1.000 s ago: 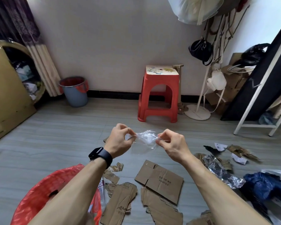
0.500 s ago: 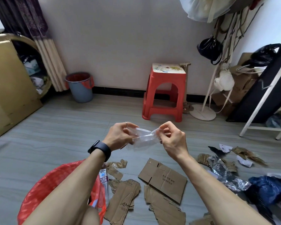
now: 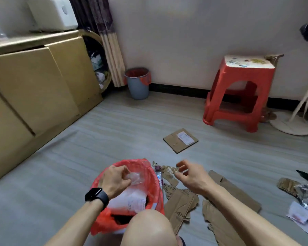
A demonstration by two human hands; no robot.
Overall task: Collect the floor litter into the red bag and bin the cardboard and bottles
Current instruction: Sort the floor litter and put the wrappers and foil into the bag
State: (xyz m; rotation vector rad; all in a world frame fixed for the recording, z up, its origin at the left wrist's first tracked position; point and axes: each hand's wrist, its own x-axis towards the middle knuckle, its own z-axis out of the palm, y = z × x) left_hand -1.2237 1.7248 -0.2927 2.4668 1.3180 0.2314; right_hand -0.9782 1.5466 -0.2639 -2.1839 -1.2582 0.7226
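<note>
Half a second ago both hands stretched the clear plastic between them; now they are apart. The left hand [image 3: 114, 180] alone pinches the plastic [image 3: 134, 178], a crumpled wad with no clear long axis, over the mouth of the red bag [image 3: 154, 190]. The right hand [image 3: 190, 176] hovers empty with loosely curled fingers above the torn cardboard [image 3: 180, 206]. A bottle [image 3: 159, 177] lies just right of the bag, lengthwise near to far.

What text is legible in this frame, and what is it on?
"AM": torn cardboard nearest the camera; the rest is cut off at the tear.
Shipping label on the flat cardboard: too small to read.
Bottle label beside the red bag: blurred.
Printed paper inside the bag: blurred.
</note>
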